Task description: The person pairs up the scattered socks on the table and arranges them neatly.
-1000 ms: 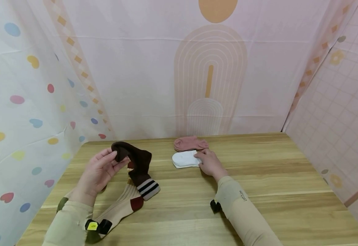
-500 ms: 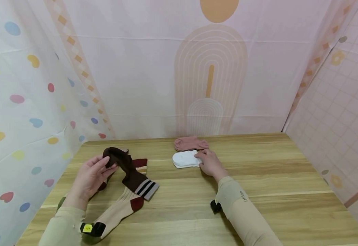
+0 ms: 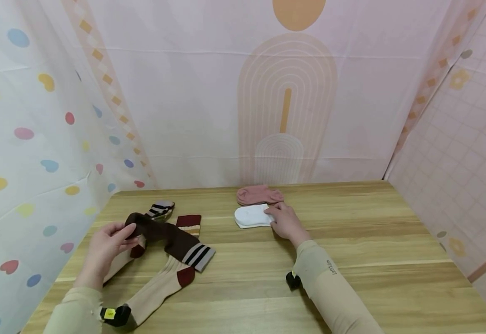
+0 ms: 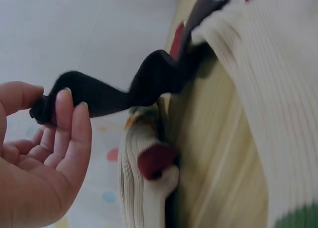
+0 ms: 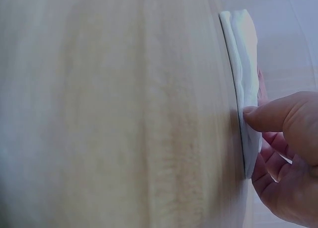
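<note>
My left hand (image 3: 105, 250) pinches the toe end of a dark brown sock (image 3: 180, 241) between thumb and fingers. The sock stretches to the right, its grey-and-black striped cuff lying across a cream ribbed sock (image 3: 159, 285) with a dark red heel. In the left wrist view the brown sock (image 4: 99, 94) hangs twisted from the fingertips. Over on the right, my right hand (image 3: 286, 221) holds the right end of a stacked pair of white socks (image 3: 250, 216). The right wrist view has the thumb on the near edge of the white socks (image 5: 243, 64), fingers on the far side.
Behind the white pair lies a pair of pink socks (image 3: 253, 195). A second cream sock (image 3: 119, 266) is partly hidden by the left hand, and another striped cuff (image 3: 161, 209) lies beyond the brown sock. Patterned curtains (image 3: 184, 102) border the wooden table (image 3: 372, 241).
My left hand has moved left and lower with the brown sock's toe, drawing the sock out straighter and uncovering the striped cuff behind. The right hand stays at the white socks.
</note>
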A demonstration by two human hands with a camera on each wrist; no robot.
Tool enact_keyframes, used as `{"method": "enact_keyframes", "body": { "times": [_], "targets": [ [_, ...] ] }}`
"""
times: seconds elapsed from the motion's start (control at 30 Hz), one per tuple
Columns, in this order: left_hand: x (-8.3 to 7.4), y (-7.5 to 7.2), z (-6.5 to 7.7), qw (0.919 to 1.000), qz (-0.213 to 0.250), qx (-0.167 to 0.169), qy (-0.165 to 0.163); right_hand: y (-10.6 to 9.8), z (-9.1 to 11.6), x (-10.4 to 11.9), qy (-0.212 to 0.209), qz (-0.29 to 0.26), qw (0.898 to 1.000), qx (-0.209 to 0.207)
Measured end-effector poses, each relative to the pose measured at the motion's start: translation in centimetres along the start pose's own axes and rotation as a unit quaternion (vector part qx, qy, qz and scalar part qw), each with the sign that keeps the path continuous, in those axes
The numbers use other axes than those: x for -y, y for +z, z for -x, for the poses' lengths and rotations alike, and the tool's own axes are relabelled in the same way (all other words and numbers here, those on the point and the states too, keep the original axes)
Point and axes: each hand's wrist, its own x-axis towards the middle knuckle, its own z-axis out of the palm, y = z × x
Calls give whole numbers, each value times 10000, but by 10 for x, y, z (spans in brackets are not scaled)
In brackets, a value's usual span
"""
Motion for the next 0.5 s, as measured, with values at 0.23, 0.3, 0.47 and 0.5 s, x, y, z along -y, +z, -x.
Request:
{"method": "enact_keyframes", "body": {
  "times": [0.23, 0.3, 0.47, 0.5],
  "targets": [
    [5, -10, 2, 9839, -1723, -475, -90, 0, -1, 1, 17, 36, 10000, 11],
    [5, -12, 3, 9692, -2391, -582, -32, 0, 0, 1, 30, 40, 10000, 9],
    [7, -21, 6, 9313, -3552, -699, 411, -1, 0, 1, 104, -8, 9999, 63],
    [8, -22, 6, 9253, -3688, -724, 502, -1, 0, 2, 107, -9, 9999, 60]
  ]
}}
